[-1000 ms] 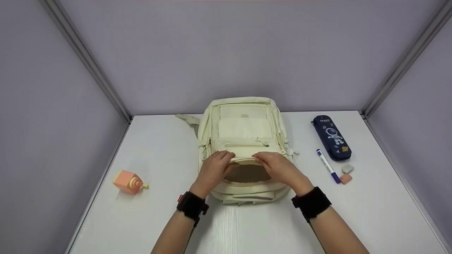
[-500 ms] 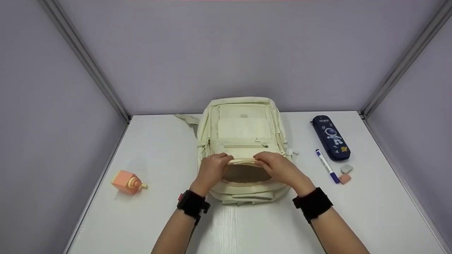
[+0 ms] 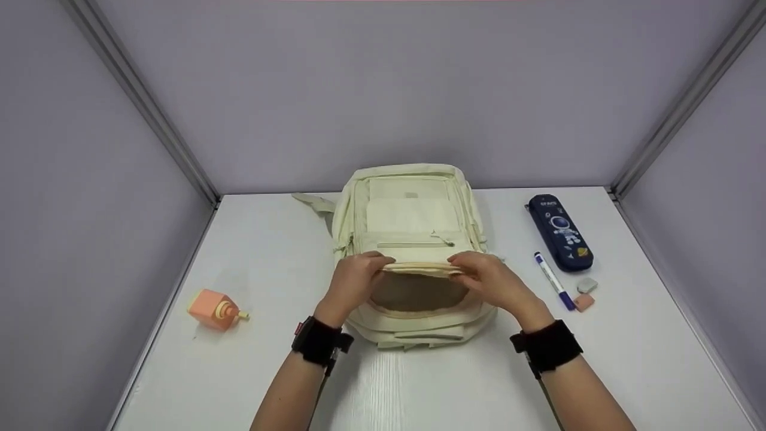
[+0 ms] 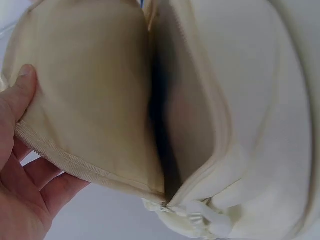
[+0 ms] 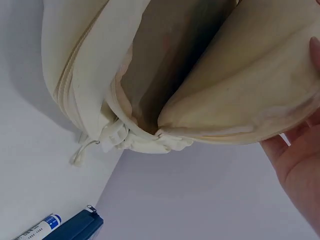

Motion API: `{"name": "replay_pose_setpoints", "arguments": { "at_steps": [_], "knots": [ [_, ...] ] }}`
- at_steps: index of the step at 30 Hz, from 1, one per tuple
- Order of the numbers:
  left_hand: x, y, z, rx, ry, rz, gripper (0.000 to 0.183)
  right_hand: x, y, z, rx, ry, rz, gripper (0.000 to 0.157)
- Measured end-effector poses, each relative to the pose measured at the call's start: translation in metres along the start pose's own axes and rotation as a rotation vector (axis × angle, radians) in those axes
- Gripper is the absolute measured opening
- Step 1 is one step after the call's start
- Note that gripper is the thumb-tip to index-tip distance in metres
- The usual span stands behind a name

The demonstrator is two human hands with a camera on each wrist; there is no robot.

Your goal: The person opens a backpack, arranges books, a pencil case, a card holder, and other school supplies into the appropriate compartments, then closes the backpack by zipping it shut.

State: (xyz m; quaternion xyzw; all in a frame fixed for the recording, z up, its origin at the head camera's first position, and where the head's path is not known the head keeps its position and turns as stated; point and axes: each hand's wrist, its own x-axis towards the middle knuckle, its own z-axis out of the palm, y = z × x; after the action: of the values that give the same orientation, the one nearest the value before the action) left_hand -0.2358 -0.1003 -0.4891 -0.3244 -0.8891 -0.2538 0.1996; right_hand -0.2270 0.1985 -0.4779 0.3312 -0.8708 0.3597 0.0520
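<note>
A cream backpack [image 3: 413, 215] lies on the white table, its unzipped main compartment facing the near side. The left hand [image 3: 354, 278] pinches the edge of the raised flap, thumb on the beige lining [image 4: 95, 90] and fingers behind it in the left wrist view. At the flap's right part, the right hand [image 3: 494, 281] holds the same edge between thumb and fingers. In the right wrist view the lining [image 5: 250, 75] is lifted away from the opening, and the compartment's inside is mostly in shadow.
To the right lie a dark blue astronaut pencil case [image 3: 561, 233], a blue-and-white marker [image 3: 554, 280], a grey eraser [image 3: 587, 285] and a pink eraser [image 3: 584, 302]. An orange bottle [image 3: 213, 309] with a yellow tip lies at left. Grey panels [image 3: 383, 90] enclose the table.
The right hand has shifted right along the flap's edge, away from the left hand. The opening looks wider, and the left hand has moved slightly. The items on the table stay put.
</note>
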Motion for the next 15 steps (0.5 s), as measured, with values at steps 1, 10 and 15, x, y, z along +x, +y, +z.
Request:
{"name": "replay_pose_setpoints", "arguments": {
  "at_steps": [1, 10, 15],
  "knots": [
    [0.001, 0.001, -0.002, -0.003, 0.003, -0.005, 0.024, -0.001, 0.001, -0.002, 0.009, 0.013, 0.001, 0.029],
    [0.006, 0.009, -0.02, -0.046, 0.043, -0.059, 0.016, -0.003, 0.008, -0.015, 0.007, 0.101, 0.012, 0.03],
    [0.009, 0.013, -0.02, -0.008, 0.089, -0.047, 0.014, 0.006, 0.013, -0.021, 0.011, 0.217, -0.008, 0.018]
  ]
}}
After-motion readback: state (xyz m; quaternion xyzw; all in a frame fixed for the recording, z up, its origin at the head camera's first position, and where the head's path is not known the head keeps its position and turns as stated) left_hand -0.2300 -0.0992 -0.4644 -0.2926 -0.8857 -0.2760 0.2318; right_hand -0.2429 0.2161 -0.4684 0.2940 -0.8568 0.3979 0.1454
